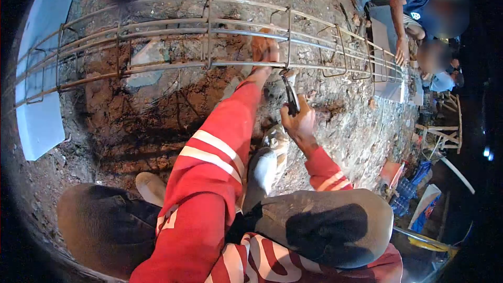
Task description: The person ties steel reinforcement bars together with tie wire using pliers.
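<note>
A long cage of steel bars [246, 64] with square stirrups runs across the view above the ground. My left hand [265, 48] reaches into the cage near its middle, at the bars beside a stirrup; its fingers are partly hidden by the bars. Just below the lowest bar, my right hand [301, 120] is wrapped round the handles of a pair of pliers [290, 93]. The jaws of the pliers are at the lower corner of the stirrup [288, 36], close to the bar.
White blocks [42, 120] support the cage's left end, and another block [389, 91] stands under the right part. Two people crouch at the upper right, one with a hand [402, 51] at the cage. A wooden frame [445, 130] and blue cloth [403, 195] lie at the right.
</note>
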Tool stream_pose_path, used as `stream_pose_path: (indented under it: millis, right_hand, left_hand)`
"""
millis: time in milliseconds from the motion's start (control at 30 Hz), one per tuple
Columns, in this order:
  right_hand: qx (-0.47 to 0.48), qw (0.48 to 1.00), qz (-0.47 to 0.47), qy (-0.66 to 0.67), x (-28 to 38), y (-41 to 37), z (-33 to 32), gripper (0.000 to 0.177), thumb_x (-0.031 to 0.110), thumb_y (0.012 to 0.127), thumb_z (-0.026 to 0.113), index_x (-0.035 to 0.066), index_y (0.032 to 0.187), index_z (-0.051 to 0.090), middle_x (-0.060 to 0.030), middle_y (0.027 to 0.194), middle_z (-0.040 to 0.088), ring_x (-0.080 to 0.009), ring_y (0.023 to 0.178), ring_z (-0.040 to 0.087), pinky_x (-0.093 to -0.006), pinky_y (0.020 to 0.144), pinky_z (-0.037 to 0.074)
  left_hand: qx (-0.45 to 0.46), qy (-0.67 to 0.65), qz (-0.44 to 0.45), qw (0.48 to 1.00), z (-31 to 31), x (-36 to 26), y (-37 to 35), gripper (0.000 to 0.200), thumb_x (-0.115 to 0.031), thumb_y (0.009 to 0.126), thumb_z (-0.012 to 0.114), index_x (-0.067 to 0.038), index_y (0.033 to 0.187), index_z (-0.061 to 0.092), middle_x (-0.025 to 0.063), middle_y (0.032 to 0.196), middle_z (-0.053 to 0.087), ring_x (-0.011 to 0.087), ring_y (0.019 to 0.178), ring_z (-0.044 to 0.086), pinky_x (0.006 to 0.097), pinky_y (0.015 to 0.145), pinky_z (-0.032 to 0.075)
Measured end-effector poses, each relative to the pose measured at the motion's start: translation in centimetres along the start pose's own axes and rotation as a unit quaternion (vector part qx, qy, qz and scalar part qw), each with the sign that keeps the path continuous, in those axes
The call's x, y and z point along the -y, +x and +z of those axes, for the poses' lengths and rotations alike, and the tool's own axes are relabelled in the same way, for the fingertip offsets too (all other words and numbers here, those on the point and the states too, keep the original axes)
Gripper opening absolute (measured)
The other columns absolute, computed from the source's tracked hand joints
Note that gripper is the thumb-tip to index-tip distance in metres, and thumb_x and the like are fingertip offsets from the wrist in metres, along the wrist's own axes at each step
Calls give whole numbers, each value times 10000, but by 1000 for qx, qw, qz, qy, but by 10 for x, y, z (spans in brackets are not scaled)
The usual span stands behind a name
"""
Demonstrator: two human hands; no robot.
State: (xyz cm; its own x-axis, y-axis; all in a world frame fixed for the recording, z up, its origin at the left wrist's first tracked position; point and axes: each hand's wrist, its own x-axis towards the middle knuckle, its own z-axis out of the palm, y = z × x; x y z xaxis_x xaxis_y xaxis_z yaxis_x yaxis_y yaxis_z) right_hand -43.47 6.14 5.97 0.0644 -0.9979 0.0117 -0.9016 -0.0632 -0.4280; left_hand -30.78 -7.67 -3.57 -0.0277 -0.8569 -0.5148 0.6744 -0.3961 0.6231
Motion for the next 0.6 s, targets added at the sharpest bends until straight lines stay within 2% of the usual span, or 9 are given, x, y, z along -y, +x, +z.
stream_pose_path:
  millis: [33, 133, 167, 200, 233, 267, 533, 567, 600]
  right_hand:
    - [-3, 999, 27, 37, -3, -1, 12, 235, 177, 793, 692, 44, 947, 574, -165, 638, 621, -349, 549, 644, -439, 542, 510]
    - [-29, 994, 28, 106, 16, -10, 3, 296, 146, 792, 712, 25, 1002, 542, -127, 619, 611, -284, 514, 631, -401, 512, 505]
    - [-4, 998, 24, 64, 23, -21, -6, 385, 144, 810, 719, -4, 1090, 501, -81, 610, 601, -223, 496, 607, -366, 501, 507]
    - [82, 986, 62, 132, 28, -28, -16, 438, 99, 816, 715, -6, 1172, 482, -31, 618, 578, -167, 471, 572, -324, 447, 473]
    - [216, 882, 195, 372, 36, -30, -34, 421, 102, 838, 718, 23, 1181, 488, -4, 619, 540, -141, 480, 556, -302, 447, 449]
    - [323, 688, 308, 572, 39, -33, -51, 404, 106, 860, 722, 53, 1189, 494, 24, 619, 503, -115, 489, 540, -280, 446, 425]
    - [392, 721, 243, 517, 15, -23, -85, 416, 257, 952, 647, 57, 1282, 489, -43, 690, 560, -144, 531, 547, -302, 440, 415]
    - [284, 926, 163, 187, 21, -32, -93, 363, 245, 955, 627, 44, 1238, 520, -115, 758, 617, -232, 593, 611, -359, 506, 474]
    - [129, 974, 57, -175, 36, -37, -102, 316, 234, 959, 607, 32, 1195, 550, -186, 826, 674, -321, 656, 676, -415, 571, 533]
  left_hand:
    - [-3, 2, 0, 1000, -2, -1, -3, 420, -488, 999, 476, -127, 1189, 575, 69, 1050, 610, 241, 865, 619, 374, 751, 470]
    - [-6, 4, 2, 1000, -3, -2, -5, 424, -489, 1000, 474, -126, 1195, 575, 71, 1059, 611, 244, 871, 621, 375, 757, 472]
    - [-8, 4, 4, 1000, -2, -3, -5, 425, -489, 1000, 473, -126, 1197, 575, 72, 1062, 611, 244, 873, 621, 376, 759, 472]
    - [-11, 5, 6, 1000, -3, -5, -4, 427, -489, 1000, 472, -126, 1199, 575, 73, 1065, 611, 245, 875, 622, 376, 761, 473]
    - [-12, 3, 6, 1000, 0, -5, -2, 428, -490, 1000, 472, -126, 1201, 575, 73, 1068, 612, 246, 877, 622, 377, 763, 473]
    - [-12, 0, 5, 1000, 0, -5, 1, 430, -490, 1000, 471, -125, 1203, 575, 74, 1071, 612, 247, 879, 623, 377, 765, 474]
    - [-12, -16, 7, 1000, 13, -12, 11, 441, -491, 1001, 465, -123, 1218, 574, 79, 1095, 614, 254, 896, 627, 380, 780, 478]
    - [-11, -15, 7, 1000, 15, -15, 12, 443, -492, 1001, 464, -123, 1220, 574, 80, 1097, 615, 255, 898, 628, 381, 781, 479]
    - [-9, -14, 6, 1000, 19, -15, 14, 444, -492, 1002, 463, -123, 1222, 574, 81, 1100, 615, 255, 901, 628, 381, 783, 480]
